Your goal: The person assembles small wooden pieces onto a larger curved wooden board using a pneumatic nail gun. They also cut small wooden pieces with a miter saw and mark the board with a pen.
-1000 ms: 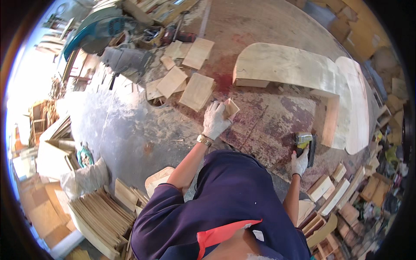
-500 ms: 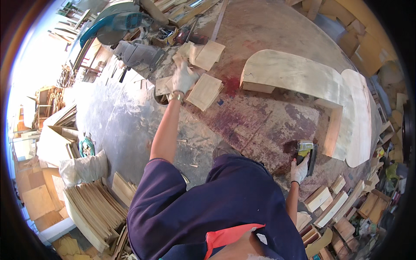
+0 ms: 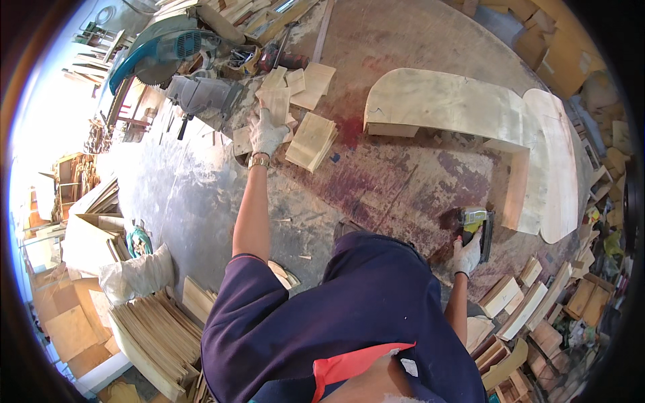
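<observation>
While the gloved right hand (image 3: 465, 254) grips a yellow-green nail gun (image 3: 476, 225) parked at four o'clock beside the curved plywood form (image 3: 463, 107), the gloved left hand (image 3: 266, 131) reaches to eleven o'clock, apparently closed on a pale, thin wood offcut (image 3: 275, 102) from the scattered pile on the desk (image 3: 403, 181).

Just one view here, taken from a head-worn fisheye that's pointed steeply down over the wearer's own shoulders and dark blue shirt (image 3: 349, 316) at a stained workshop floor (image 3: 376, 181). Both arms are seen coming up from the lower edge. Straight edges get bent near the dark circular rim. The floor is seen from standing height, so nothing's close up. No second view is given, so nothing's shared.
</observation>
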`<action>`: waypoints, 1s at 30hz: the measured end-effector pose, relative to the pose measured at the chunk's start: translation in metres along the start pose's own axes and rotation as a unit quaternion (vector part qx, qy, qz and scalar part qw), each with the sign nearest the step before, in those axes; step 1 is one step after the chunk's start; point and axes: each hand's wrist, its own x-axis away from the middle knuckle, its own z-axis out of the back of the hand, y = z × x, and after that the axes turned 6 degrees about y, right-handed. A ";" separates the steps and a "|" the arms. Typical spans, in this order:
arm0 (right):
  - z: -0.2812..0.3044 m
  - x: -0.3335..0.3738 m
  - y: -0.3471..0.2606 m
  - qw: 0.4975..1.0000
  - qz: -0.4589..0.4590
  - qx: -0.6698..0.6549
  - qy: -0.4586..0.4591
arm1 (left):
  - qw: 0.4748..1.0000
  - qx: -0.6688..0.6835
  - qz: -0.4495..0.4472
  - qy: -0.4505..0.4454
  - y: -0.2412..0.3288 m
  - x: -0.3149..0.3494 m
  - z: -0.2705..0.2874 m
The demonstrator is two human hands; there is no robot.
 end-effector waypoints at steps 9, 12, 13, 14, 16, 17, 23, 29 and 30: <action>-0.002 0.000 0.002 1.000 -0.023 0.004 -0.013 | 0.970 -0.064 -0.102 -0.209 0.036 0.057 -0.021; -0.004 0.000 0.004 1.000 -0.002 0.000 0.015 | 0.993 -0.063 -0.073 -0.064 0.025 0.041 -0.014; -0.005 0.000 0.004 1.000 -0.005 -0.003 0.012 | 0.996 -0.034 -0.060 -0.058 0.018 0.033 -0.010; -0.004 0.000 0.003 1.000 -0.012 0.012 0.006 | 0.994 -0.068 -0.084 -0.018 0.016 0.033 -0.014; -0.003 -0.002 0.002 0.998 -0.047 0.038 -0.030 | 0.978 -0.149 -0.124 0.083 0.015 0.037 -0.024; -0.002 -0.002 0.000 0.998 -0.042 0.036 -0.029 | 0.990 -0.101 -0.100 0.000 0.019 0.043 -0.033; 0.001 -0.002 -0.002 1.000 -0.027 -0.002 -0.010 | 0.986 -0.005 -0.104 -0.129 0.018 0.055 -0.049; 0.001 -0.002 -0.003 0.998 -0.048 0.020 -0.033 | 0.988 -0.062 -0.070 0.121 0.003 0.030 -0.020; 0.002 -0.002 -0.004 0.998 -0.049 0.024 -0.034 | 0.970 -0.092 -0.098 0.201 0.004 0.033 -0.020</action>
